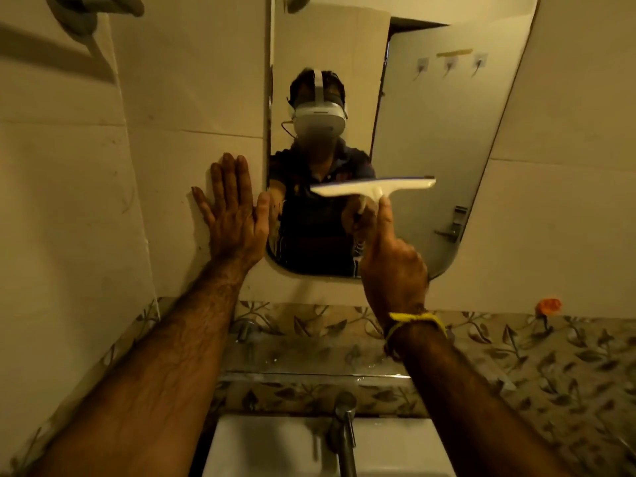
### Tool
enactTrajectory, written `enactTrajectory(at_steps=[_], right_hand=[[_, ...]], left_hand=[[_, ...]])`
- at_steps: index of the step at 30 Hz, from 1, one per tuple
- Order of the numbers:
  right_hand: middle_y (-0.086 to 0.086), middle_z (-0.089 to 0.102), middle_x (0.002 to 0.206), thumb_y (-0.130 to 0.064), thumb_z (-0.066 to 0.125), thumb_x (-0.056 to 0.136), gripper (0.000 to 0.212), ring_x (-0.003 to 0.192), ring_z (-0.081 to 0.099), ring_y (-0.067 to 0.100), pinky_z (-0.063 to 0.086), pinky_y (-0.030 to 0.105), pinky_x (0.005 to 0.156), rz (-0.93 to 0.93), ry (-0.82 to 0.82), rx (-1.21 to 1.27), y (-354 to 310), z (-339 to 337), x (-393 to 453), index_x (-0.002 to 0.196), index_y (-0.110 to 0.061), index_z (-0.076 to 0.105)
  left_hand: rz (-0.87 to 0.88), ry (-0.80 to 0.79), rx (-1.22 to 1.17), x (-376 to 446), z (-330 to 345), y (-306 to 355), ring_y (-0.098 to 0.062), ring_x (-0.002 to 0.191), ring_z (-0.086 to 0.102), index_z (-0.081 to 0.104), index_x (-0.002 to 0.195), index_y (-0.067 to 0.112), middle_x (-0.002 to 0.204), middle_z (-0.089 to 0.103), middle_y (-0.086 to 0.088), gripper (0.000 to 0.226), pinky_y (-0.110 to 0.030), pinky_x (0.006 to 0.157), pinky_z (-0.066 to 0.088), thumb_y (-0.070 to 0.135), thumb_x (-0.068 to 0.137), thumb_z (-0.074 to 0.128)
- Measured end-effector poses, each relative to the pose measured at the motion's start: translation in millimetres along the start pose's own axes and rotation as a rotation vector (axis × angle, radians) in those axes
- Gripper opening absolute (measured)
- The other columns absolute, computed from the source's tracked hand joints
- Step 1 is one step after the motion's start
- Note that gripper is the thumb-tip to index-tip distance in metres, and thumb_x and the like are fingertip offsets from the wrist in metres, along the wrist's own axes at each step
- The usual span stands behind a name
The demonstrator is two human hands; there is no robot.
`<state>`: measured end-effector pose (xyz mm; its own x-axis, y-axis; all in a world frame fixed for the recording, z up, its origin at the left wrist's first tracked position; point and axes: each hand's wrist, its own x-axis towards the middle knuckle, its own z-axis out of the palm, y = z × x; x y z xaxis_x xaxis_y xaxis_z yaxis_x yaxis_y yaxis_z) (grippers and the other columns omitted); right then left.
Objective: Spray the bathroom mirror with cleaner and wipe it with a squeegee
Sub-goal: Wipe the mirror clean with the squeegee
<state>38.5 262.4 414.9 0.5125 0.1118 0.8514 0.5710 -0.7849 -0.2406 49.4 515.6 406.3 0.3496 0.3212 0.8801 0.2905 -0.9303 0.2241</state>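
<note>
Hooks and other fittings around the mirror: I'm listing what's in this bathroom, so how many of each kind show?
Hooks (reflected on the door): 3
Taps: 1
Squeegees: 1
Mirrors: 1
Sinks: 1
Total: 7

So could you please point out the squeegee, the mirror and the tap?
squeegee (373,186): head view, middle of the blade.
mirror (430,132): head view, bare glass right of centre.
tap (344,428): head view, its upright body.
</note>
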Motion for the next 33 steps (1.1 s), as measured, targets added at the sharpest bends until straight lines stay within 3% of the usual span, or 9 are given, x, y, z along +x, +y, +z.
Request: enactTrajectory(at_steps=[3,5,8,15,18,22,25,29,33], right_hand=[[-0.004,0.042,0.050,-0.026,0.033,0.099,0.053,0.039,0.040,0.015,0.035,0.024,0.038,0.065,0.077,0.041,18.7,-3.8,-5.1,0.151,-0.020,0.026],[-0.012,0.040,0.050,-0.035,0.028,0.096,0.054,0.039,0.040,0.003,0.030,0.015,0.035,0.162,0.209,0.130,28.5,-12.1,23.5,0.149,-0.023,0.030],[-0.016,0.041,0.059,-0.027,0.040,0.094,0.052,0.043,0.032,-0.005,0.018,0.006,0.041,0.309,0.313,0.131,43.8,-23.0,62.8,0.145,-0.023,0.038],[0.007,0.058,0.063,-0.019,0.037,0.099,0.049,0.051,0.057,0.016,0.054,0.032,0.045,0.432,0.093,0.306,37.9,-3.4,-33.8,0.148,-0.023,0.033],[-0.006,0.051,0.060,-0.019,0.038,0.098,0.046,0.049,0.051,0.005,0.048,0.017,0.042,0.449,0.164,0.317,45.0,-3.1,-16.2,0.144,-0.022,0.041],[-0.017,0.044,0.065,-0.017,0.041,0.096,0.041,0.050,0.041,-0.008,0.034,-0.005,0.046,0.516,0.284,0.307,56.6,-10.9,26.5,0.136,-0.019,0.051],[-0.017,0.042,0.059,-0.018,0.041,0.098,0.043,0.047,0.044,-0.004,0.035,-0.001,0.041,0.543,0.243,0.363,48.3,2.3,-1.9,0.141,-0.018,0.045],[-0.003,0.051,0.057,-0.022,0.038,0.099,0.047,0.048,0.053,0.010,0.050,0.024,0.043,0.521,0.125,0.345,33.6,14.7,-50.9,0.145,-0.022,0.039],[-0.018,0.039,0.055,-0.017,0.042,0.097,0.044,0.053,0.053,-0.016,0.036,0.000,0.041,0.563,0.299,0.383,42.1,4.2,-2.8,0.140,-0.015,0.047]], left_hand=[[-0.003,-0.015,0.034,-1.9,-1.0,4.6,-0.029,0.154,0.000,0.003,0.160,0.012,0.167,0.005,-0.014,0.076,-0.061,0.119,-0.002,0.061,0.103,0.015],[-0.028,-0.019,0.074,-3.0,-1.4,8.7,-0.033,0.154,0.005,0.005,0.160,0.012,0.167,0.007,-0.015,0.080,-0.062,0.119,0.001,0.065,0.102,0.019],[-0.060,-0.012,0.075,-3.8,-3.1,13.0,-0.035,0.154,0.008,0.007,0.160,0.012,0.166,0.010,-0.016,0.082,-0.064,0.118,0.002,0.068,0.101,0.019],[-0.120,-0.033,0.041,-5.3,-9.5,20.2,-0.037,0.153,0.005,0.003,0.160,0.013,0.167,0.007,-0.017,0.083,-0.065,0.116,-0.001,0.069,0.100,0.015],[-0.150,-0.033,0.043,-10.8,-8.5,26.3,-0.039,0.153,0.006,0.004,0.159,0.014,0.166,0.008,-0.017,0.081,-0.066,0.115,-0.004,0.068,0.100,0.011],[-0.175,-0.058,0.042,-8.5,-5.8,26.5,-0.040,0.152,0.006,0.004,0.159,0.015,0.166,0.008,-0.017,0.081,-0.049,0.105,-0.033,0.069,0.099,0.012],[-0.163,-0.055,0.053,-5.0,-2.3,22.6,-0.041,0.152,0.006,0.002,0.159,0.015,0.166,0.008,-0.018,0.081,-0.043,0.101,-0.039,0.068,0.100,0.014],[-0.151,-0.057,0.062,-7.4,0.1,19.2,-0.041,0.152,0.006,0.000,0.158,0.014,0.165,0.007,-0.020,0.080,-0.043,0.101,-0.039,0.068,0.100,0.013],[-0.180,-0.086,0.069,-8.7,1.5,22.1,-0.042,0.151,0.009,0.003,0.158,0.014,0.165,0.010,-0.020,0.080,-0.044,0.101,-0.039,0.068,0.100,0.012]])
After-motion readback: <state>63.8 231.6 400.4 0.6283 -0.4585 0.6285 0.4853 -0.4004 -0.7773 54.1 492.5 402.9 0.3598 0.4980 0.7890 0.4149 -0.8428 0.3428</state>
